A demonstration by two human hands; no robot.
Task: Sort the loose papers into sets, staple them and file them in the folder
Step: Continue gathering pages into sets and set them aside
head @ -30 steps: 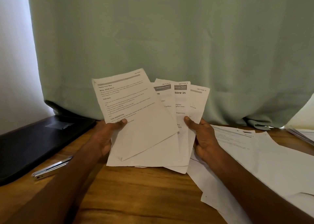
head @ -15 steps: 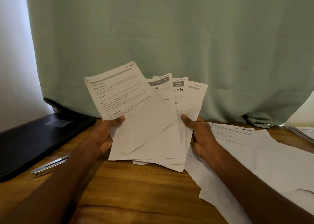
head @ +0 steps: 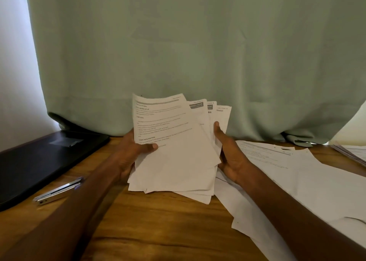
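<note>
A small bundle of printed sheets (head: 174, 157) is held up over the middle of the wooden table (head: 158, 231). My left hand (head: 130, 153) grips its left edge, thumb across the front page. My right hand (head: 229, 153) holds the right edge, thumb on the rear sheets. The sheets overlap closely, with only narrow strips of the back pages showing at the top right. A black folder (head: 45, 159) lies closed at the left. A silver stapler (head: 58, 191) lies beside it near my left forearm.
Loose white papers (head: 307, 191) spread across the right side of the table, under my right forearm. Another stack of sheets (head: 352, 152) sits at the far right edge. A pale green curtain (head: 198, 53) hangs behind the table.
The fanned sheets have been drawn together into a tighter bundle. The front page swung from tilted to nearly upright, and both hands lowered slightly towards the table.
</note>
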